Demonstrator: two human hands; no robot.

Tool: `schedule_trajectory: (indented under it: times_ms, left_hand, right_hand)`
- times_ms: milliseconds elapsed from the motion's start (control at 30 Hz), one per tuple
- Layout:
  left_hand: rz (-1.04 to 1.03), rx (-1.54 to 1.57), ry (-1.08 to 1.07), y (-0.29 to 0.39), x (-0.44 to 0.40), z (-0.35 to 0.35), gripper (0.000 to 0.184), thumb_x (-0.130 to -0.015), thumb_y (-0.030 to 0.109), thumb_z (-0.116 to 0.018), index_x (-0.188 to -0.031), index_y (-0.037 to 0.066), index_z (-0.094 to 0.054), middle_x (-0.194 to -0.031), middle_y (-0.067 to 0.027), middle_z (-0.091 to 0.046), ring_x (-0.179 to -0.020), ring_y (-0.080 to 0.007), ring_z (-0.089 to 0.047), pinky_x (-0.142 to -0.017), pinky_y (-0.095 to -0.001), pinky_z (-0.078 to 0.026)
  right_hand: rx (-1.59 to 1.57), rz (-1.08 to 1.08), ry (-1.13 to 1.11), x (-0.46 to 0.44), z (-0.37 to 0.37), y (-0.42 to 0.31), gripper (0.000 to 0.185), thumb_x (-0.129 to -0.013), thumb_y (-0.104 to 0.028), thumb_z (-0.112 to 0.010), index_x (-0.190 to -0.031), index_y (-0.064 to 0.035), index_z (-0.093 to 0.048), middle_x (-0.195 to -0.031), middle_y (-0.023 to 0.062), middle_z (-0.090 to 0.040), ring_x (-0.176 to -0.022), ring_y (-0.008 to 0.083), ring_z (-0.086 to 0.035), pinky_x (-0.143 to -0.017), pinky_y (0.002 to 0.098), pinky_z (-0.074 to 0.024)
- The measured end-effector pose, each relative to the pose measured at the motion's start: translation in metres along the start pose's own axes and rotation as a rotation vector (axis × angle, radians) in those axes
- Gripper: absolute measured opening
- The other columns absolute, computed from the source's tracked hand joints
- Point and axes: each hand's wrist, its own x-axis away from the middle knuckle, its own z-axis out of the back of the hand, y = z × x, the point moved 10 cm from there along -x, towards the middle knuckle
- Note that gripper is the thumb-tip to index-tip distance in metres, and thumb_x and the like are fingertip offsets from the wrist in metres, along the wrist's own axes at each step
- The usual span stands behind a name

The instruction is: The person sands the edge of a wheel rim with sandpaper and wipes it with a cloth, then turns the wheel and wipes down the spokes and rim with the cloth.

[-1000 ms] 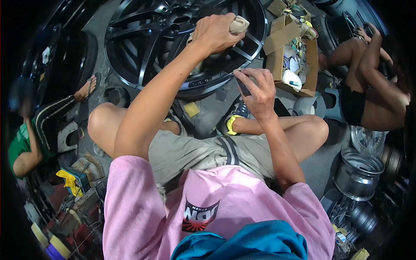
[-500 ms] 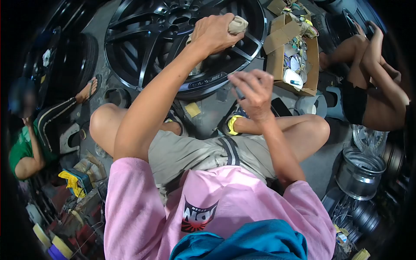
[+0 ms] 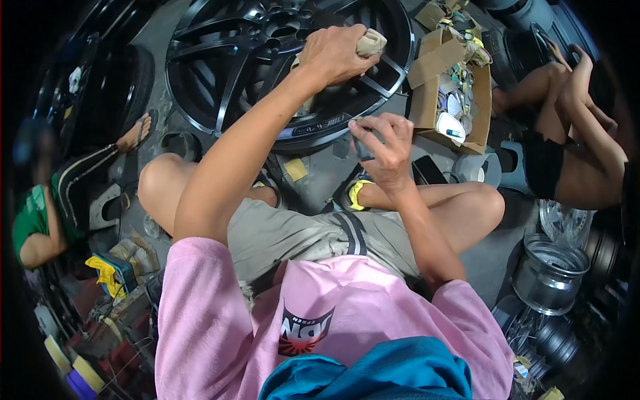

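A black car wheel rim [image 3: 240,83] with bright machined edges lies in front of me at the top of the head view. My left hand [image 3: 337,55] is closed around a crumpled beige cloth [image 3: 371,43] and rests over the rim's spokes. Close to the rim's near lip, my right hand [image 3: 387,147] pinches a small dark grey piece [image 3: 364,148], perhaps a sheet or pad; its kind is not clear. Pale lettering [image 3: 327,123] runs along the lip beside my right fingertips.
A cardboard box [image 3: 427,100] of tape rolls and small items stands right of the rim. A phone [image 3: 428,171] and a yellow square [image 3: 295,169] lie on the floor. One person sits at right, another in a green shirt [image 3: 33,223] at left. A silver rim [image 3: 550,273] stands lower right.
My right hand has shifted slightly left and down and now shows sharply instead of blurred. My left hand stays on the cloth over the rim. The whole view has tilted a little.
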Motion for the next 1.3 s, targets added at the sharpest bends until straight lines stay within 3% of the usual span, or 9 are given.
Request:
schedule_trajectory:
  times_ms: [100, 800, 867, 1033, 1133, 1300]
  left_hand:
    - [0.006, 0.028, -0.011, 0.002, 0.002, 0.001, 0.048, -0.092, 0.057, -0.076, -0.108, 0.011, -0.075, -0.090, -0.0190, -0.080, -0.088, -0.0439, -0.077, -0.079, -0.0525, -0.061]
    - [-0.024, 0.017, 0.015, 0.003, 0.001, -0.002, 0.048, -0.093, 0.056, -0.075, -0.108, 0.011, -0.076, -0.089, -0.0195, -0.079, -0.087, -0.0435, -0.077, -0.079, -0.0524, -0.061]
    - [-0.018, 0.018, 0.018, 0.002, 0.001, 0.000, 0.049, -0.092, 0.057, -0.075, -0.107, 0.011, -0.076, -0.089, -0.0192, -0.079, -0.087, -0.0435, -0.077, -0.079, -0.0522, -0.061]
    - [-0.022, 0.005, 0.009, 0.005, 0.000, 0.001, 0.049, -0.092, 0.058, -0.075, -0.107, 0.011, -0.075, -0.090, -0.0189, -0.079, -0.087, -0.0435, -0.077, -0.079, -0.0515, -0.061]
    - [-0.011, -0.006, -0.011, 0.005, 0.000, 0.000, 0.049, -0.093, 0.057, -0.075, -0.106, 0.010, -0.074, -0.091, -0.0190, -0.080, -0.087, -0.0434, -0.077, -0.080, -0.0513, -0.061]
    - [-0.031, -0.001, 0.011, 0.004, 0.001, 0.000, 0.049, -0.093, 0.058, -0.075, -0.106, 0.010, -0.074, -0.093, -0.0186, -0.080, -0.089, -0.0428, -0.077, -0.081, -0.0523, -0.061]
  right_hand:
    - [0.111, -0.044, 0.014, -0.001, 0.007, 0.017, 0.047, -0.067, -0.012, -0.090, -0.112, -0.0187, -0.081, -0.114, -0.0059, -0.073, -0.107, 0.0241, -0.062, -0.093, 0.0442, -0.0441]
    - [0.127, -0.055, -0.010, -0.001, 0.006, 0.000, 0.044, -0.073, -0.014, -0.087, -0.117, -0.0200, -0.082, -0.117, -0.0084, -0.075, -0.108, 0.0209, -0.062, -0.097, 0.0417, -0.0410]
    - [0.026, -0.029, -0.021, -0.002, 0.001, -0.013, 0.049, -0.070, -0.010, -0.085, -0.118, -0.0194, -0.082, -0.117, -0.0083, -0.075, -0.107, 0.0215, -0.062, -0.098, 0.0419, -0.0406]
    - [0.178, -0.062, -0.016, 0.000, 0.012, 0.017, 0.055, -0.065, -0.008, -0.076, -0.119, -0.0181, -0.082, -0.119, -0.0079, -0.075, -0.108, 0.0217, -0.062, -0.098, 0.0414, -0.0403]
    - [0.066, -0.015, -0.045, 0.001, 0.001, -0.011, 0.054, -0.065, -0.007, -0.076, -0.118, -0.0183, -0.082, -0.119, -0.0080, -0.075, -0.109, 0.0220, -0.062, -0.097, 0.0419, -0.0403]
    - [0.187, -0.056, -0.007, -0.003, 0.015, 0.011, 0.048, -0.066, -0.006, -0.082, -0.113, -0.0194, -0.085, -0.115, -0.0078, -0.077, -0.105, 0.0223, -0.062, -0.096, 0.0405, -0.0430]
